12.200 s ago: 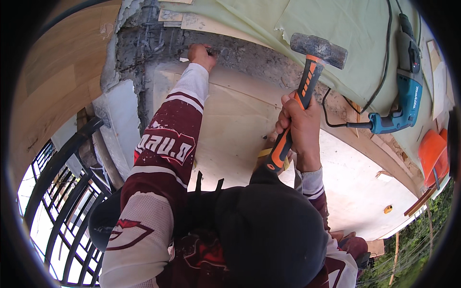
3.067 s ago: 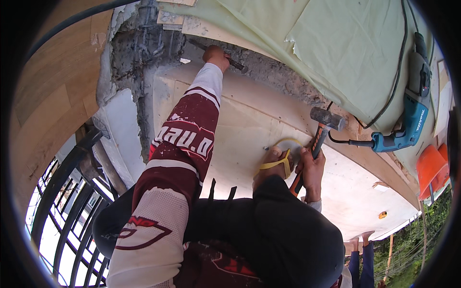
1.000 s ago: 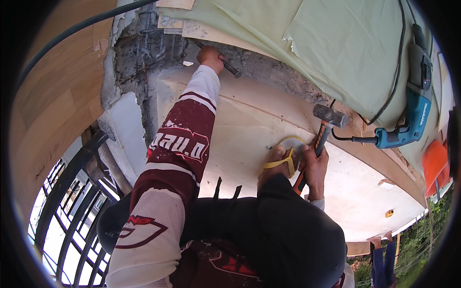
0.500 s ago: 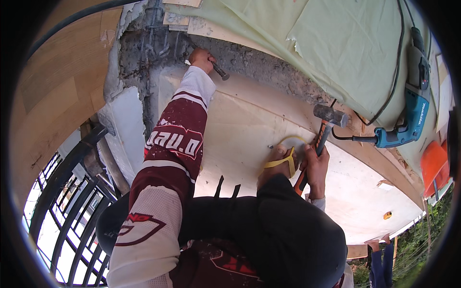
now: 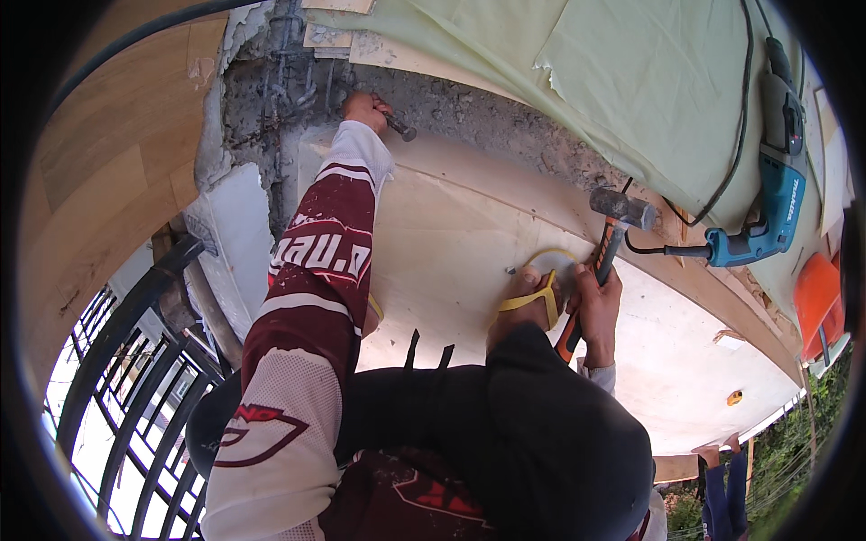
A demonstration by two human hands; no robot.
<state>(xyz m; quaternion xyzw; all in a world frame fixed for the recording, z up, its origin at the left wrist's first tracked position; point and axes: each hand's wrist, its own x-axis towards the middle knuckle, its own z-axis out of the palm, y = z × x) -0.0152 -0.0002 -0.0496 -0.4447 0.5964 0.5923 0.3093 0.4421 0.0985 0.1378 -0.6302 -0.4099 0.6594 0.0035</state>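
My left hand (image 5: pixel 365 110) is wrapped round a metal chisel (image 5: pixel 401 128); its blunt end sticks out to the right, and its other end is hidden by the hand. That hand is at the rough broken concrete (image 5: pixel 433 101), near the exposed steel bars (image 5: pixel 278 86). Lower right, my right hand (image 5: pixel 597 311) grips the orange and black handle of a hammer (image 5: pixel 622 209) with a heavy steel head. The hammer is held head up, well apart from the chisel, beside my foot in a yellow-strapped sandal (image 5: pixel 532 305).
A teal power drill (image 5: pixel 762 216) with a black cord lies on green sheeting (image 5: pixel 640 72) at the right. Beside it is an orange plastic object (image 5: pixel 816 298). Black metal railing (image 5: pixel 135 424) stands at the lower left. Another person's legs (image 5: pixel 722 491) show at the lower right.
My left hand has shifted a little left with the chisel, and the chisel's far end has gone out of sight. The hammer has hardly moved in my right hand.
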